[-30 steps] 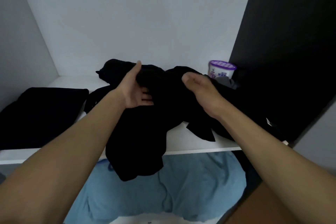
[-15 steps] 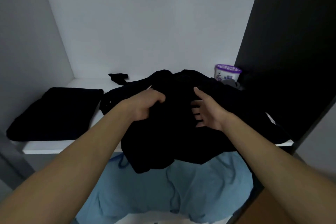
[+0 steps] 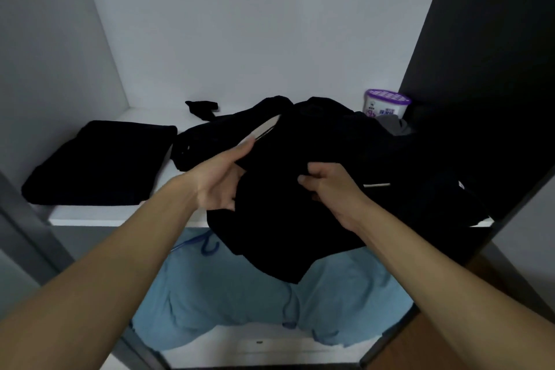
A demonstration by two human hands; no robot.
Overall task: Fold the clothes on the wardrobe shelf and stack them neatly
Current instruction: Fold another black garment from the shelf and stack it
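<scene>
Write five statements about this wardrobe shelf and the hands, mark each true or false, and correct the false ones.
1. A folded black garment lies at the left end of the shelf. True.
2. The right hand rests flat and empty on the shelf. False: its fingers are curled round a fold of the loose black garment.
3. A purple-lidded tub stands at the back right of the shelf. True.
4. The loose black garment lies wholly on the shelf. False: part of it hangs over the front edge, in front of the blue cloth below.
5. The left hand touches the loose black garment. True.
</scene>
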